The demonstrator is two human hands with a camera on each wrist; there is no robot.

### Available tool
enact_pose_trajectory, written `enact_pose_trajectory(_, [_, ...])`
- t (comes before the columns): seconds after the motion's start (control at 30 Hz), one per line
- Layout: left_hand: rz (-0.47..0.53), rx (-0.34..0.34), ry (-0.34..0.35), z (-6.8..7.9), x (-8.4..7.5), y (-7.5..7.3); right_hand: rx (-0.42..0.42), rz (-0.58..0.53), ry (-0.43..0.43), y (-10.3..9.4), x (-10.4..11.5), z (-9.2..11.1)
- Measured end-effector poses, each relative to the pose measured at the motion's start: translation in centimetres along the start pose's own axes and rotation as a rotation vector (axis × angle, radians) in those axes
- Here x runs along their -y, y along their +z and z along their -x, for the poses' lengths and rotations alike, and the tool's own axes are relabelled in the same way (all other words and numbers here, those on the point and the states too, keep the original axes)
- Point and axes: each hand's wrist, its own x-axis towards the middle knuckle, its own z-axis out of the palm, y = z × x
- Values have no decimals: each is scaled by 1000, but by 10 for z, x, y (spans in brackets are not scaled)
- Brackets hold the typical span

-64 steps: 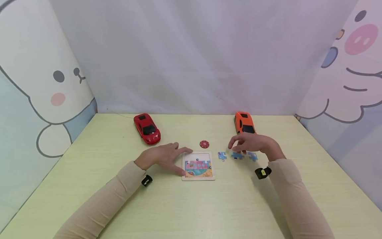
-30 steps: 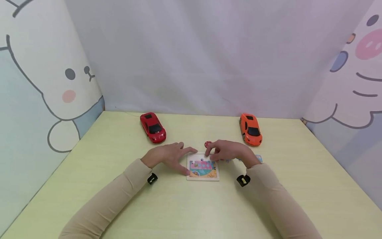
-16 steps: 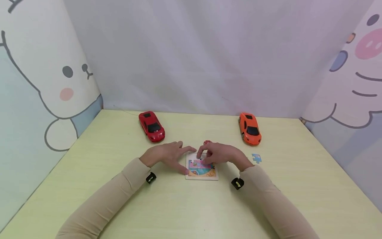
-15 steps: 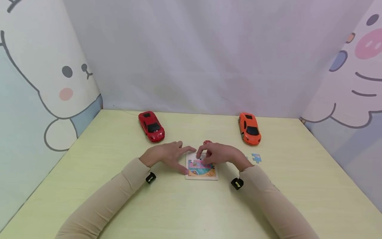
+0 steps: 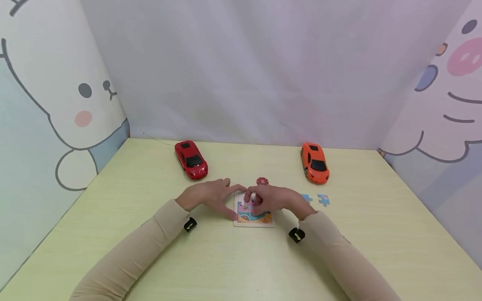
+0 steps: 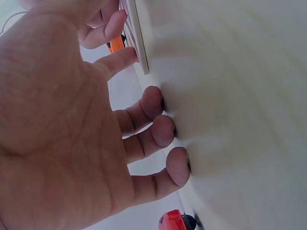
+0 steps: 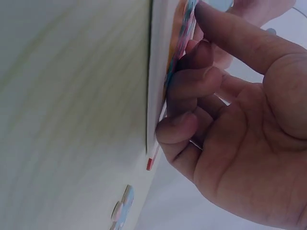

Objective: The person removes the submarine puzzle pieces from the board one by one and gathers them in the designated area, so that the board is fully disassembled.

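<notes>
A square jigsaw board (image 5: 254, 224) with a pale rim and a pink, blue and orange picture lies flat on the table. My left hand (image 5: 208, 195) steadies it, thumb and index finger spread along its left edge. In the left wrist view the other fingertips (image 6: 164, 130) rest at the tabletop. Over the upper middle of the board, my right hand (image 5: 272, 198) has its curled fingers and thumb on the puzzle. The right wrist view shows its thumb tip (image 7: 204, 14) at the picture's surface. I cannot tell whether a piece is pinched there.
Two loose blue jigsaw pieces, one (image 5: 308, 198) beside the right wrist and another (image 5: 324, 200) farther right, lie on the table. A red poker chip (image 5: 262, 181) sits just behind the board. Farther back stand a red toy car (image 5: 191, 160) and an orange toy car (image 5: 315, 163).
My right hand has travelled left from the loose pieces onto the board, then slightly toward me. My left hand has kept its place at the board's edge.
</notes>
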Motion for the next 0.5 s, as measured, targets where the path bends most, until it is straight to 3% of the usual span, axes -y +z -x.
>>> enact_pose_trajectory(0.5, [10, 20, -31, -1, -1, -1, 34, 6, 13, 4, 2, 2])
